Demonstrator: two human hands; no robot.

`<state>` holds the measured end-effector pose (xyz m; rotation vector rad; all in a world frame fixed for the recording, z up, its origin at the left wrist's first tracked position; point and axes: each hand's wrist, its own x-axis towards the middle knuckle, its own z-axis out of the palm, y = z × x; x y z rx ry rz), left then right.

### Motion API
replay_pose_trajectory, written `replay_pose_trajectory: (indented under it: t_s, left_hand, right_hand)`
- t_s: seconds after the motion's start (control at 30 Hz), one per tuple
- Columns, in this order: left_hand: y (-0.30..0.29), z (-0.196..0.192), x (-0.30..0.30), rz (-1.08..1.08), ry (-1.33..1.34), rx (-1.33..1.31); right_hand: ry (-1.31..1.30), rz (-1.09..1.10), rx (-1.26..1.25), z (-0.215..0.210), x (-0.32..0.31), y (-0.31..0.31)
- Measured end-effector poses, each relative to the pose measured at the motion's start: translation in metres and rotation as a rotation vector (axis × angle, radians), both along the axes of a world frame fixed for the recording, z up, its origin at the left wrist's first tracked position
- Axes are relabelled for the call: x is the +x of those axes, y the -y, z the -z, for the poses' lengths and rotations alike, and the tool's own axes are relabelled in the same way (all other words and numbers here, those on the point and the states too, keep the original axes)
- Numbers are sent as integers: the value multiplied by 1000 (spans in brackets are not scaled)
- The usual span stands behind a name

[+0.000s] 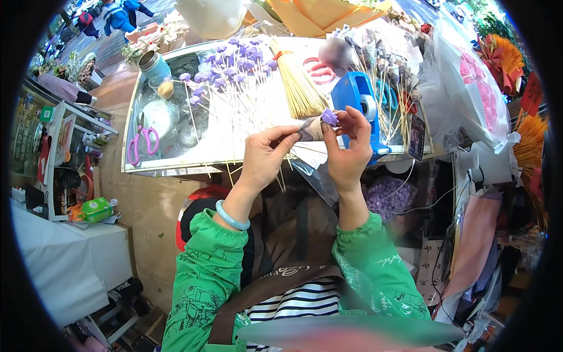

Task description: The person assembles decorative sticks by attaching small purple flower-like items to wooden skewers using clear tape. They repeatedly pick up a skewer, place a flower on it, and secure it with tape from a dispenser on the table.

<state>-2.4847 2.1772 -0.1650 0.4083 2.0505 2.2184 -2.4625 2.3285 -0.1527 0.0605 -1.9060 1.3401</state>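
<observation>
Flower (pixel 329 118) in paper (pixel 312 129), base hidden

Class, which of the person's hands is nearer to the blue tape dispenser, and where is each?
Right. In view, the right hand overlaps the lower part of the blue tape dispenser; I cannot tell whether they touch. The left hand is farther off, below and left of it.

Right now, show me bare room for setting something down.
Clearest: brown floor between the white cabinet and your green left sleeve. Small: tabletop patch between the purple-handled scissors and the left hand. Crowded: right tabletop, around the blue tape dispenser.
</observation>
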Motion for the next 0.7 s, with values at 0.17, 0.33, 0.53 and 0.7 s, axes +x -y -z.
replay_pose_trajectory:
  t_s: [0.17,0.33,0.53,0.7]
  left_hand:
    - [-5,1,4,-40,-13,-24]
    - [-8,-1,7,-69,-94,-53]
    - [-8,-3,8,-74,-135,-79]
    - [-7,-4,8,-71,-123,-83]
  right_hand:
    - [-50,124,262,4,-2,-2]
    - [-59,174,293,0,-1,-4]
    - [-24,187,235,-3,-1,-4]
    - [26,166,225,-4,0,-6]
